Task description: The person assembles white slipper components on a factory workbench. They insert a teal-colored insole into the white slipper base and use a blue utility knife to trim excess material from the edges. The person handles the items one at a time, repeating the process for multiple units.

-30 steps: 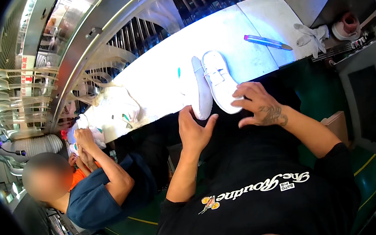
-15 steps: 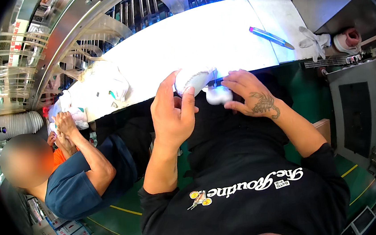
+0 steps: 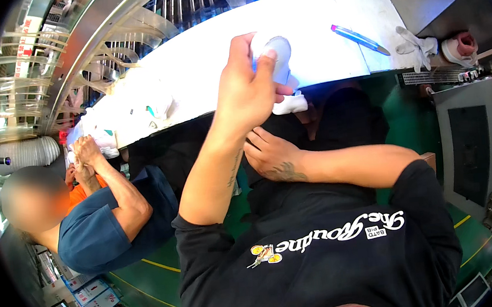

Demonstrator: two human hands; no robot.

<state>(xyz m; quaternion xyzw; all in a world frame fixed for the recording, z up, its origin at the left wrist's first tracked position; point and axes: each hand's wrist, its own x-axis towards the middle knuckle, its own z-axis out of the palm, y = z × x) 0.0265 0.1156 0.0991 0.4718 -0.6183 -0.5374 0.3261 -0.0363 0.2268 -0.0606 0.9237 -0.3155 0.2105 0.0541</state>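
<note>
Bright tabletop (image 3: pixel 317 30) beyond — the left grip (image 3: pixel 247 92) holds one shoe (image 3: pixel 282 48) beneath its thumb.

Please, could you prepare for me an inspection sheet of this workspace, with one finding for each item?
Surface: white table, brightly lit.
Job's things: first shoe, in the left hand, grey sole showing; second shoe, white, just below it at the table's near edge, support unclear.
Clutter: pen-like tool, and white glove at the right end.
Grip: left hand closed on the first shoe; right hand beside the left forearm, nothing seen in it.
Cables: dark cable end beside the ribbed hose, far left.
Surroundings: co-worker at left; green floor with yellow lines.
</note>
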